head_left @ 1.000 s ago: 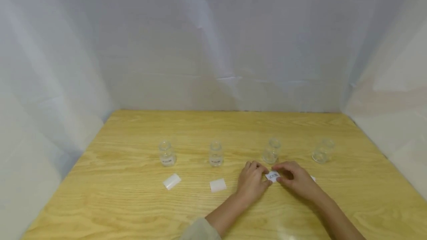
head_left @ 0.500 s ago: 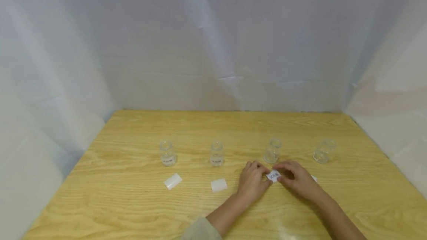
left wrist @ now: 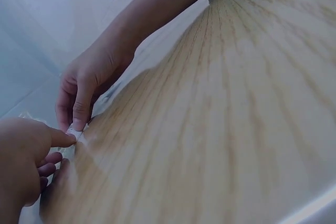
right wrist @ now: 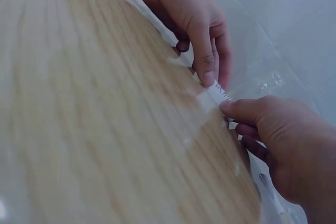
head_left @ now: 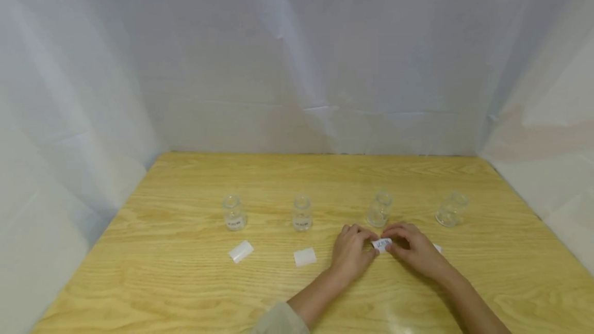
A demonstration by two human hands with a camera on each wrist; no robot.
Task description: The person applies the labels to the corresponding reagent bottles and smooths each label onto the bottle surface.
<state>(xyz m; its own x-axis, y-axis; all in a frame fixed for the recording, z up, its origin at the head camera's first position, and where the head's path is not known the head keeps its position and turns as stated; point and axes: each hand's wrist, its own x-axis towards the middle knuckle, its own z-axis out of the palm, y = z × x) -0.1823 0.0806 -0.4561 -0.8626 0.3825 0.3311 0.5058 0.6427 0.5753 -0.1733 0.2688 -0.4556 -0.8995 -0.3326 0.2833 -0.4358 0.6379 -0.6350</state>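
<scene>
A small white label (head_left: 382, 245) with dark printed characters spans the gap between both hands, its surface slightly bowed. My left hand (head_left: 352, 254) pinches its left edge between thumb and fingers, and my right hand (head_left: 413, 249) pinches the right edge. In the right wrist view, the thumbs hold the label (right wrist: 214, 97) close over the tabletop. Just beyond the hands stands a clear glass bottle (head_left: 379, 210) with no label visible on it. Further left, two similar bottles, one nearer (head_left: 302, 214) and one farther (head_left: 234, 214), carry printed labels low on their sides.
Another clear bottle (head_left: 451, 211) stands at the right end of the row. White slips lie in front, one at left (head_left: 241, 251) and one at centre (head_left: 304, 257). A third slip (head_left: 438, 248) is partly hidden behind my right hand. White sheeting (head_left: 297, 66) encloses the wooden table (head_left: 185, 293).
The label has bowed and tipped up between my fingers, so its printed face looks narrower. Both hands stay almost in place, and the bottles and slips have not moved.
</scene>
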